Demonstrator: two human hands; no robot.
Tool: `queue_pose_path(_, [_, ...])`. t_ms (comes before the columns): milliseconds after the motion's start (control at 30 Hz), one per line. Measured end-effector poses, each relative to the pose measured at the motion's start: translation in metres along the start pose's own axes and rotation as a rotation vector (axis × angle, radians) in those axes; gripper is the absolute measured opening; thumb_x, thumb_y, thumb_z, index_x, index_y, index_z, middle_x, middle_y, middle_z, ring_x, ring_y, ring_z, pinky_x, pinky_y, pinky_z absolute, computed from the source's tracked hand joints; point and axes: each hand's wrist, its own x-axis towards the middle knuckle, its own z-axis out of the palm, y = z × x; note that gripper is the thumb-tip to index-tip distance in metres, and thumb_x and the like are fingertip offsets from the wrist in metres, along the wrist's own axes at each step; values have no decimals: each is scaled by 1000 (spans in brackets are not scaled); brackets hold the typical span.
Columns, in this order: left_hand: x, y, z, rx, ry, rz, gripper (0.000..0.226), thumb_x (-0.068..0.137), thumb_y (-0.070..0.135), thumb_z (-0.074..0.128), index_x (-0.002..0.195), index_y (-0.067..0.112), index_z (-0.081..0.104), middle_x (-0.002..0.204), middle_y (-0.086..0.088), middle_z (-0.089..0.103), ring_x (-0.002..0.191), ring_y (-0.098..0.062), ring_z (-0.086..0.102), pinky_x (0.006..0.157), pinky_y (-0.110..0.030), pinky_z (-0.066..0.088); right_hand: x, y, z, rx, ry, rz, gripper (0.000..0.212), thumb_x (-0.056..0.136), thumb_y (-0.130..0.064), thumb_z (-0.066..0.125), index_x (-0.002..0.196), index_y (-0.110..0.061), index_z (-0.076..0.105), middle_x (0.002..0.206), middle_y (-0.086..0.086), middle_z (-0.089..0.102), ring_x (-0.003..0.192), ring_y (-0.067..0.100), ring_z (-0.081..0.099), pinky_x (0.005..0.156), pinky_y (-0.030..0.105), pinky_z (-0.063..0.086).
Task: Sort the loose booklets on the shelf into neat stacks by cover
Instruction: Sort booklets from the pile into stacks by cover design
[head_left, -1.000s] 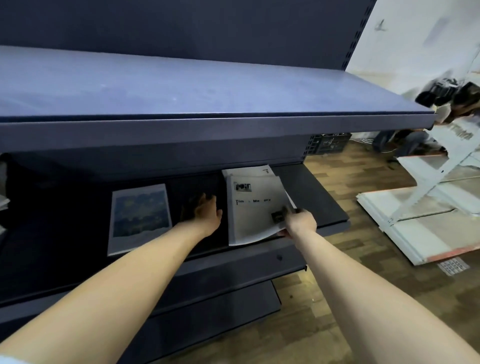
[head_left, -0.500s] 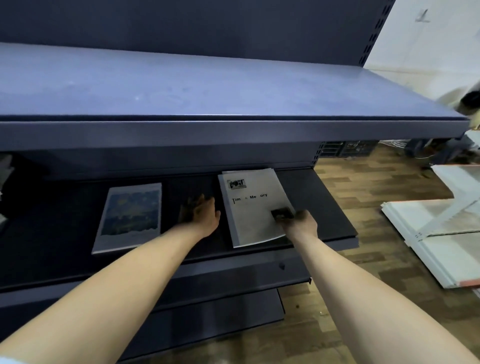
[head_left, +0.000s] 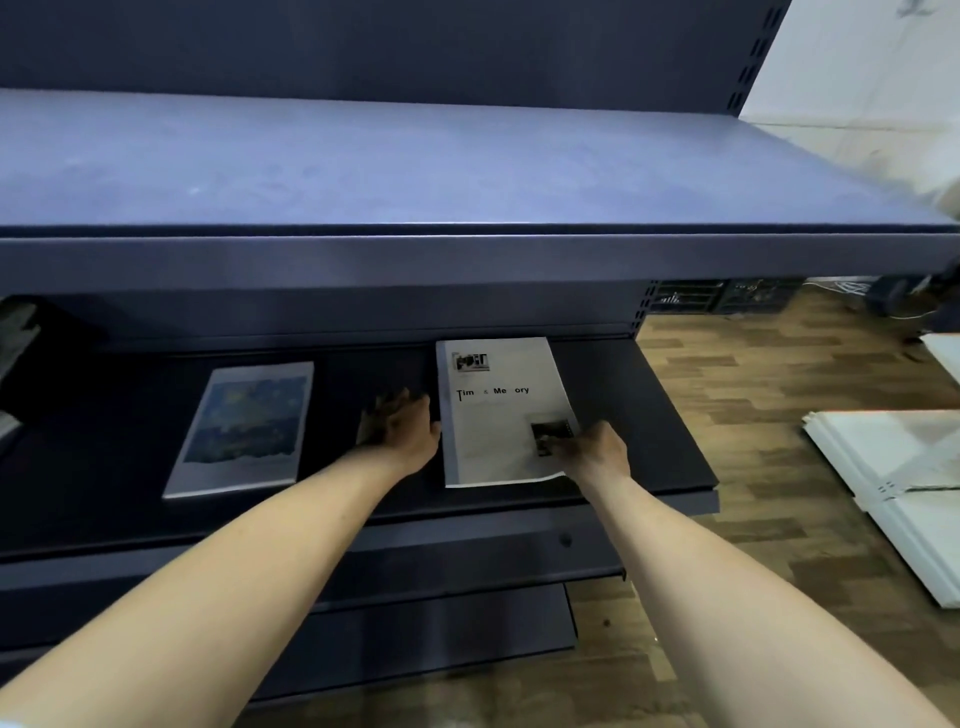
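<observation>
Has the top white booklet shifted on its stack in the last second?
Yes. The white booklet was skewed, its top edge off the one beneath; now squared, judged against the shelf's front edge.

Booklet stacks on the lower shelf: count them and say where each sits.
2. The white-cover stack lies right of centre, between both hands; the blue painted-cover stack lies apart on its left. How many booklets each holds cannot be told.

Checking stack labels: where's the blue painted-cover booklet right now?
Head view: the blue booklet lies flat on the lower shelf, left of the left hand, apart from it.
</observation>
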Motion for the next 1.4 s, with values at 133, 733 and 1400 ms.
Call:
queue_pose_path(133, [3,1,-3,4,10,1,43,101,39,41,136,16,47,143,-9,44,131,-32,40,104,-44,37,3,-1,-4,2,-17,16,41,79,-41,79,94,-7,63,101,9,66,97,29,64,71,29,46])
queue_pose_path(733, [-16,-1,-16,41,-28,-45,46,102,39,38,141,17,44,150,-8,37,136,-32,35,108,-44,33,-9,-7,-7,-251,51,-41,63,88,-45,68,135,-9,48,138,13,49,127,34,44,95,42,45])
queue_pose_path(1400, [-116,-64,-61,111,75,-300,55,98,47,37,142,15,42,145,-17,43,134,-40,36,110,-52,30,-132,-108,47,-438,-265,-676,68,96,-61,42,152,-23,35,152,11,40,136,33,40,109,42,40])
